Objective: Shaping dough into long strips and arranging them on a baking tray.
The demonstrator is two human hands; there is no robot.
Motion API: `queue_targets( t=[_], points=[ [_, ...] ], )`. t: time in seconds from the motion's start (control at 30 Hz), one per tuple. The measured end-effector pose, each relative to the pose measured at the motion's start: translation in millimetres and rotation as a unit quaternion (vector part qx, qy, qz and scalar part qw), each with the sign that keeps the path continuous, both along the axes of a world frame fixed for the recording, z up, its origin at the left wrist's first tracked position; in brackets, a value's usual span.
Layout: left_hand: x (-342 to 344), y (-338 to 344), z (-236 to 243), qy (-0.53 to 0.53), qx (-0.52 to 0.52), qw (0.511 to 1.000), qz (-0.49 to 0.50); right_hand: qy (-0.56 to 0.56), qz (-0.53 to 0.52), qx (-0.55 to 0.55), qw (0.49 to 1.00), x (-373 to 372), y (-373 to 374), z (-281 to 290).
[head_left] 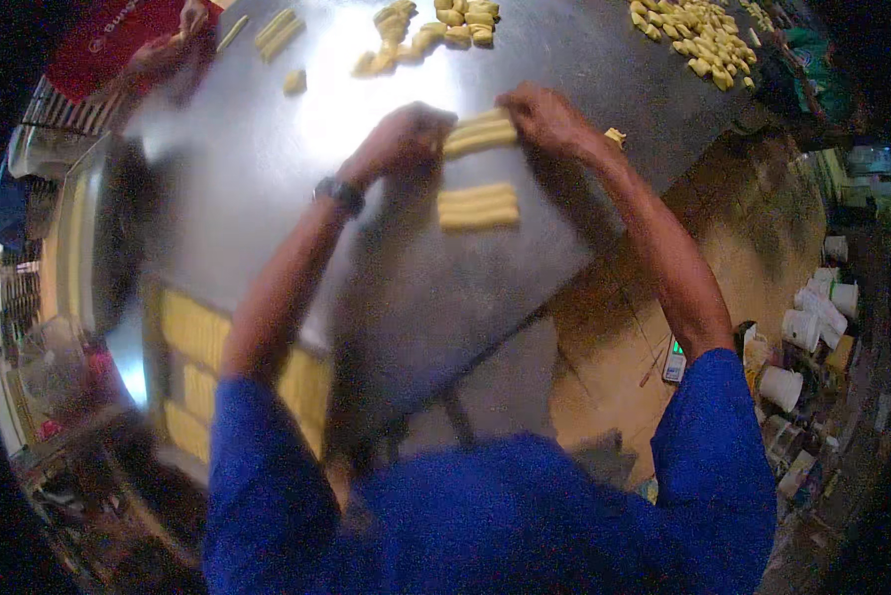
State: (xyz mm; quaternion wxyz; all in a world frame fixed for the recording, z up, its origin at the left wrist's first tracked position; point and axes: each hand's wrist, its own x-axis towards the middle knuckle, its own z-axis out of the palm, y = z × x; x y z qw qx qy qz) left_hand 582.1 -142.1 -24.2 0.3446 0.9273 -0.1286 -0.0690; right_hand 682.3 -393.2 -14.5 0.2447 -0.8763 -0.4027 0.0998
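Side by side over the metal table point(386, 288), a row of pale yellow dough ropes point(481, 135) spans the gap between my hands. My left hand point(417, 135), below a dark wristwatch, is closed at the row's left end. At the right end, the curled fingers of my right hand point(547, 117) grip it too. Both hands are slightly blurred, and their fingertips are partly hidden. Just nearer to me, a second row of dough ropes point(478, 208) lies flat on the metal, touched by neither hand.
Dough lumps point(406, 40) lie at the far side, with a larger heap point(698, 40) far right. A tray point(153, 327) of dough ropes is by my left arm. Another person's hand point(158, 58) is at the far left. White containers point(800, 327) stand at right.
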Motion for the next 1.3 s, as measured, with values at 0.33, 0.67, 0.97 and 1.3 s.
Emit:
queue_targets(
  t=[0.33, 0.67, 0.97, 1.3],
  points=[
    [-32.3, -17.6, -2.6, -0.124, 0.075, 0.988, 0.049, -0.084, 0.087, 0.033, 0.992, -19.1, -8.0, 10.0],
    [-24.0, -26.5, -27.7, -0.073, -0.057, 0.99, 0.108, 0.145, 0.018, -0.06, 0.987, 0.3, -2.7, 0.1],
    [-54.2, -11.2, -20.0, -0.104, -0.377, 0.888, 0.243, 0.145, 0.02, 0.016, 0.989, -24.3, 29.7, 72.1],
    [-282.0, 18.4, 82.1, -0.127, -0.708, 0.633, 0.285, 0.236, 0.207, 0.058, 0.948, -194.6, 160.8, 208.1]
  ],
)
